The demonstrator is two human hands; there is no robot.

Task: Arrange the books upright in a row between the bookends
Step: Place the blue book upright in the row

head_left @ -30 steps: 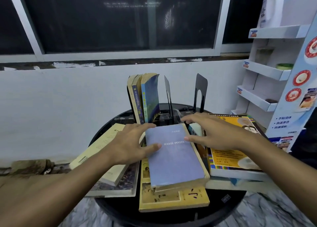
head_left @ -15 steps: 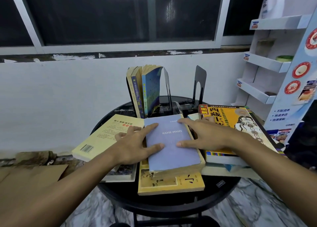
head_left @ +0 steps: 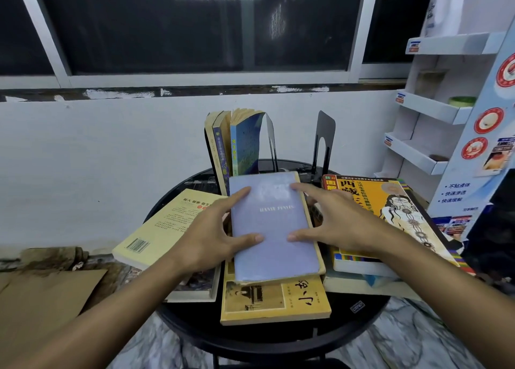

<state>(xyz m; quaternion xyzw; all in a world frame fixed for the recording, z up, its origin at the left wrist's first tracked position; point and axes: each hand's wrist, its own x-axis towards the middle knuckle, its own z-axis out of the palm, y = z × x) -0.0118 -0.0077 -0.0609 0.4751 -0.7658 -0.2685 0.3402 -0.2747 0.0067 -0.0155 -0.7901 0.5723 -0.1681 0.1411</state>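
Both hands have drawn in to the long edges of the lavender book (head_left: 274, 229) since a second ago, when the right hand reached past its far corner. Left hand (head_left: 209, 237) now takes the left edge and right hand (head_left: 344, 223) the right edge, each grip clamped on the book with thumb and forefinger on the cover. It lies on a yellow book (head_left: 276, 303) at the middle of the round black tabletop (head_left: 362, 313). Behind it three upright books (head_left: 237, 145) lean beside a black bookend (head_left: 271, 134), with a second bookend (head_left: 326, 123) apart to the right. A cream book (head_left: 167, 229) lies flat at the left and an orange book (head_left: 390, 201) tops a pile at the right
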